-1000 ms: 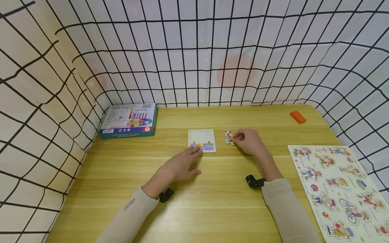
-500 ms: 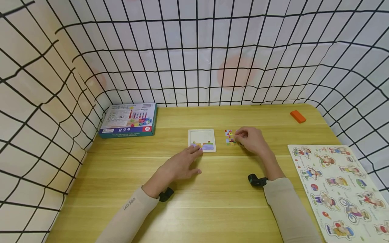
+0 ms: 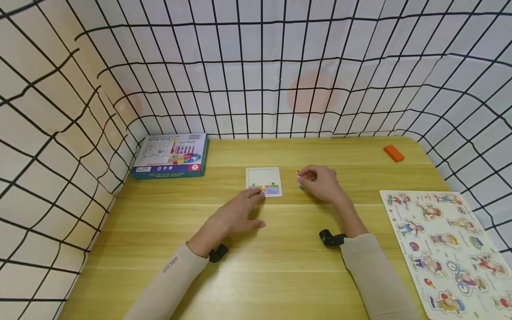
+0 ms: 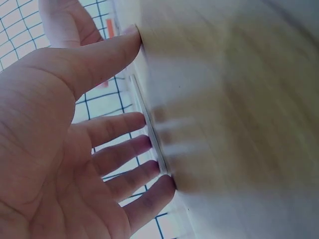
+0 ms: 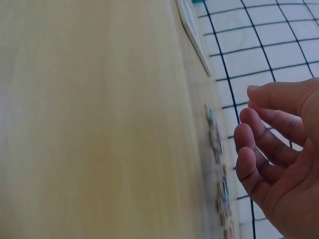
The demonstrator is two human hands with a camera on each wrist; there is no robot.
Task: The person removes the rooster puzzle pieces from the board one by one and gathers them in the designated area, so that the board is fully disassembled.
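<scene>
A small white square puzzle tray [image 3: 262,176] lies mid-table, with colourful jigsaw pieces [image 3: 272,190] along its near edge. My left hand [image 3: 234,215] rests its straight fingertips at that near edge, partly covering the pieces. To the right, my right hand [image 3: 323,184] hovers over loose jigsaw pieces [image 5: 214,132], fingers loosely curled, thumb and index tips close together. No piece shows between them in the right wrist view. Most of the loose pieces are hidden under this hand in the head view. In the left wrist view the tray's edge [image 4: 149,127] meets the fingertips.
A boxed toy set [image 3: 170,155] lies at the back left. An orange block [image 3: 394,153] sits at the back right. A large picture board [image 3: 440,240] covers the right side. Black wire mesh [image 3: 260,71] surrounds the wooden table [image 3: 280,275].
My right hand first drew back rightward from the loose pieces, then moved left over them, covering most of them. The left hand stays at the tray. The head view has shifted slightly.
</scene>
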